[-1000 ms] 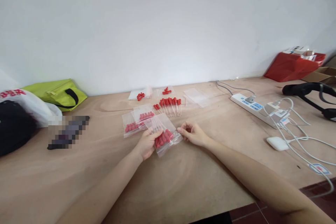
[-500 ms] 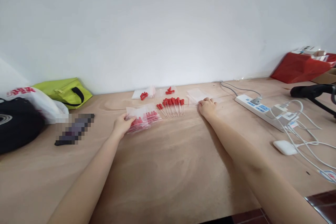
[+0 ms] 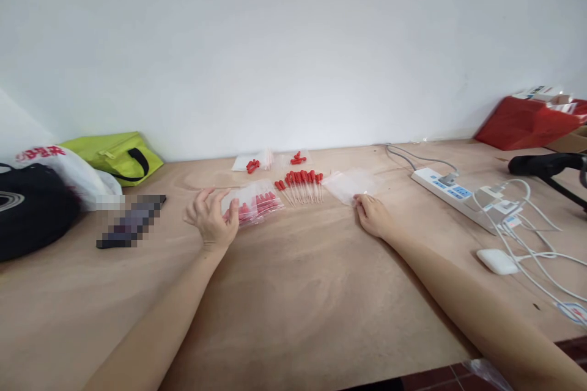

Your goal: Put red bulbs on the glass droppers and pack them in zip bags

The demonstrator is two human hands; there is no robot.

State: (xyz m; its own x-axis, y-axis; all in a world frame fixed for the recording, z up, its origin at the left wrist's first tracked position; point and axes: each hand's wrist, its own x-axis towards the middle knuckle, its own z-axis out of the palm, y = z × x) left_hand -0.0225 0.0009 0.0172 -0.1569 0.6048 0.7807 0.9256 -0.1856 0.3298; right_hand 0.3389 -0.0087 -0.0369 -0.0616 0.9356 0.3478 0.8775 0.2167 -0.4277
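Observation:
My left hand (image 3: 213,215) is raised with its fingers apart, holding nothing, beside the left edge of some clear zip bags (image 3: 257,198) with red-topped droppers in them. On the right, the fingers of my right hand (image 3: 373,215) are closed on the near corner of a clear plastic bag (image 3: 346,182). Between the hands lies a row of loose droppers (image 3: 303,183) with red rubber bulbs and thin clear stems. Farther back, red rubber bulbs (image 3: 298,158) lie on clear plastic, and more red bulbs (image 3: 252,165) lie on another bag to their left.
A white power strip (image 3: 452,192) with cables and a white charger (image 3: 498,261) lie on the right. Behind are a red bag (image 3: 518,122) and a black stand (image 3: 541,165). At left are a green bag (image 3: 110,156), a black bag (image 3: 36,214) and a blurred dark object (image 3: 132,223).
My left hand has let go of the filled bags, lifted and spread its fingers. My right hand has drawn the clear bag a little nearer, and the bag's position has shifted.

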